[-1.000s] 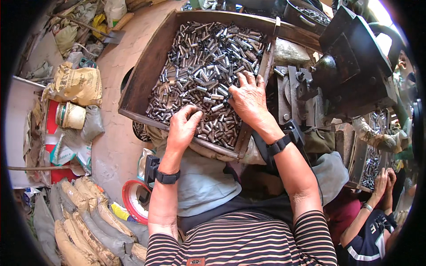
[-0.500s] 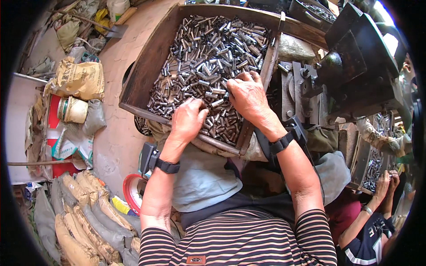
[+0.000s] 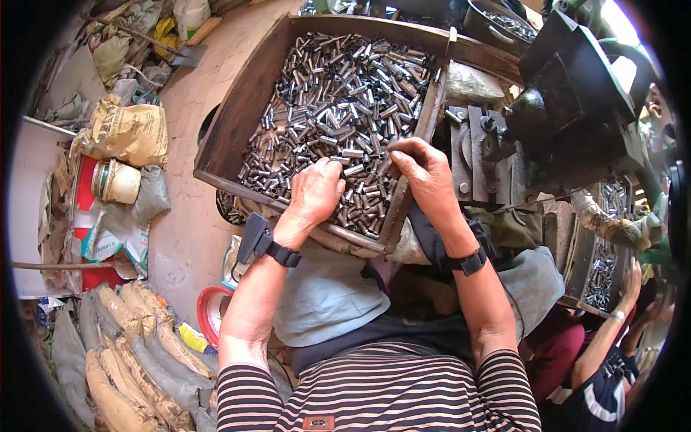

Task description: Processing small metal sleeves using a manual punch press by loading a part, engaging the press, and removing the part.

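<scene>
Small metal tubes point(image 3: 338, 93) lie heaped in a wooden tray point(image 3: 237, 108) in front of me. My left hand point(image 3: 317, 189) is over the near part of the heap, its fingers curled down among the tubes; whatever they grip is hidden. My right hand point(image 3: 426, 176) is bent over the tray's right wall, thumb and forefinger brought together in a pinch above the tubes. What sits between those fingertips is too small to tell. Both wrists carry black straps with devices.
To the right stands a dark metal machine point(image 3: 576, 108), close beside the tray. Filled sacks point(image 3: 137, 353) are stacked at the lower left, near a red-rimmed bucket point(image 3: 210, 311). A co-worker's arm point(image 3: 601, 345) reaches toward another tray of tubes point(image 3: 601, 277) at the far right.
My right hand has drawn back from the heap toward the tray's right wall. My left hand has shifted slightly right, still at the tubes. The co-worker's hands have moved.
</scene>
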### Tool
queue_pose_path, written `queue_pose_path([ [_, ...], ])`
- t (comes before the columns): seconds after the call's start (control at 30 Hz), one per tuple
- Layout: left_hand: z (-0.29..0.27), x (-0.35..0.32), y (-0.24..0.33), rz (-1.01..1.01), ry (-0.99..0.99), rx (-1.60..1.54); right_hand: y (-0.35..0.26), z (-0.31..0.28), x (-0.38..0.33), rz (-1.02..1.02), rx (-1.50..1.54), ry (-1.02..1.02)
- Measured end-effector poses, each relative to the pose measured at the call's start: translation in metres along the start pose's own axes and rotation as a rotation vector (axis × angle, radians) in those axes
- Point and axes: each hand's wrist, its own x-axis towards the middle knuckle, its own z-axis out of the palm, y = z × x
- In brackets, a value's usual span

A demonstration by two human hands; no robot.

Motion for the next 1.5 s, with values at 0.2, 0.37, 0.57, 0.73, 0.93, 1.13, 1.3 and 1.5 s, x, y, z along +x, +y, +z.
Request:
queue_pose_path([
  [0.2, -0.012, -0.010, -0.013, -0.147, 0.111, -0.691, -0.015, -0.005, -0.024, 0.097, 0.208, 0.023],
  [0.37, -0.018, -0.023, 0.006, -0.342, 0.054, -1.671, -0.018, -0.001, -0.031, 0.217, 0.400, 0.043],
  [0.57, -0.021, -0.028, 0.042, -0.313, -0.039, -1.794, -0.020, 0.004, -0.038, 0.216, 0.392, -0.005],
  [0.73, -0.010, -0.031, 0.041, -0.227, 0.006, -1.738, -0.021, 0.009, -0.043, 0.139, 0.146, -0.116],
  [0.93, -0.006, -0.035, 0.051, -0.302, 0.006, -1.999, -0.025, 0.016, -0.052, -0.012, -0.175, -0.213],
  [1.13, -0.003, -0.037, 0.054, -0.349, -0.022, -2.045, -0.023, -0.004, -0.049, 0.247, 0.373, 0.026],
  [1.3, -0.007, -0.034, 0.064, -0.333, -0.052, -2.023, -0.015, -0.004, -0.049, 0.213, 0.361, 0.049],
  [1.5, -0.009, -0.036, 0.070, -0.288, -0.016, -1.912, -0.015, -0.003, -0.053, 0.279, 0.425, 0.063],
])
